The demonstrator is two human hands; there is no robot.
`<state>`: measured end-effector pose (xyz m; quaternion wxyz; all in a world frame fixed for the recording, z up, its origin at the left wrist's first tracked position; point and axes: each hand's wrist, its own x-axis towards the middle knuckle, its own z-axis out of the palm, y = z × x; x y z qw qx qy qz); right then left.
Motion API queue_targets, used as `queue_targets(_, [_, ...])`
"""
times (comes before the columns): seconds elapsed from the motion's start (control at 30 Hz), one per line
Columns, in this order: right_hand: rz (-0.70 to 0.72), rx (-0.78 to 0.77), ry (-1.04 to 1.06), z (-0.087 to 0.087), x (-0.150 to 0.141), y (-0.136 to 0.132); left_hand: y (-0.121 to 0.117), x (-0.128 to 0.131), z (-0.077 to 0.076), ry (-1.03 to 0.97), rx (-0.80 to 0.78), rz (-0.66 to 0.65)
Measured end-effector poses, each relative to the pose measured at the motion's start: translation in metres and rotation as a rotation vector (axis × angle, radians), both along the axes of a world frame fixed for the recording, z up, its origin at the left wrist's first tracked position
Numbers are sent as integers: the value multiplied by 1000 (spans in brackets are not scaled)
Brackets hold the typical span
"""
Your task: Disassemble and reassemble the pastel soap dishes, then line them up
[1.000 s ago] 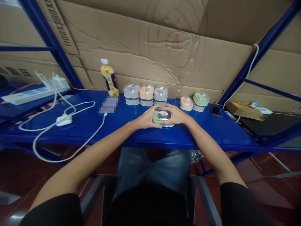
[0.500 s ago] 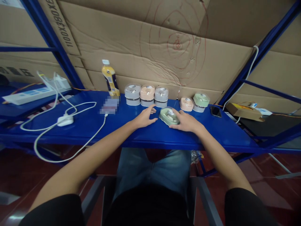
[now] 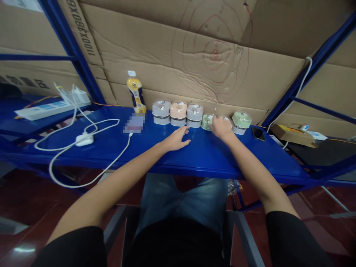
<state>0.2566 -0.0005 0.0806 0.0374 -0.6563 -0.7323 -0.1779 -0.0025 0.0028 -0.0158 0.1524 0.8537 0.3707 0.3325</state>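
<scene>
My right hand (image 3: 222, 128) is at the back row, its fingers closed at the right side of a small green lidded box (image 3: 206, 122) that rests on the table. Behind that hand a peach lidded box (image 3: 228, 119) is mostly hidden. My left hand (image 3: 177, 139) hovers or rests over the table with fingers apart, holding nothing. Just beyond it are three two-high stacks: a grey one (image 3: 161, 111), a peach-topped one (image 3: 178, 112) and another grey one (image 3: 194, 114). A green-topped stack (image 3: 241, 121) stands right of my right hand.
A yellow drink bottle (image 3: 136, 92) stands back left, near a blurred flat item (image 3: 134, 123) with a cable plugged in. A white charger (image 3: 84, 139) and looped cables lie farther left. A phone (image 3: 258, 134) and an open cardboard box (image 3: 294, 134) are at right. Cardboard backs the blue table (image 3: 194, 159).
My right hand has moved the green box from the table's middle back into the row, beside the right grey stack. My left hand stays nearly in place. The view has shifted slightly.
</scene>
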Motion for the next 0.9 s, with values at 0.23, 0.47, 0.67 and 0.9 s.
queue_targets(0.23, [184,219,88,0,-57,46,-1,3,3,6,-4,9])
queue_targets(0.47, [337,124,65,-12,-68,57,-2,4,4,-24,-8,-9])
queue_targets(0.67, [393,211,222,-6,-38,31,1,3,3,-254,-70,4])
queue_targets(0.9, [623,127,809,13,0,2,8,-5,24,-718,-498,-144])
